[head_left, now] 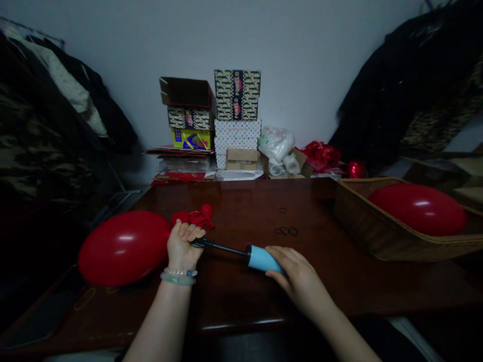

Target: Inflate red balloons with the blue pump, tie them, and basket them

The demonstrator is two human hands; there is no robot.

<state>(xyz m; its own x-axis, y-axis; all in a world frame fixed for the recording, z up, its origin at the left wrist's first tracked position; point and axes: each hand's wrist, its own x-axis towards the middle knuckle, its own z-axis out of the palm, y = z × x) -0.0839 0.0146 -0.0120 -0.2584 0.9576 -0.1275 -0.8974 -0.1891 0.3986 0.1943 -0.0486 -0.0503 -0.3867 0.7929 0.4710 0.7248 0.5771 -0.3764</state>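
Note:
A hand pump with a blue barrel (263,258) and a black rod lies across my two hands above the table. My left hand (184,244) is closed around its black end, at the neck of an inflated red balloon (124,247). Around the blue barrel my right hand (296,274) is wrapped, with the rod drawn out between the hands. The balloon's mouth is hidden behind my left fingers. Just beyond that hand, several limp red balloons (194,217) lie in a small heap.
On the right, a wicker basket (362,236) holds another inflated red balloon (418,208). Black rubber bands (287,231) lie on the brown table (241,201). Stacked boxes (237,136) and plastic bags (277,143) stand along the back wall. A tan rubber band (85,299) lies at left.

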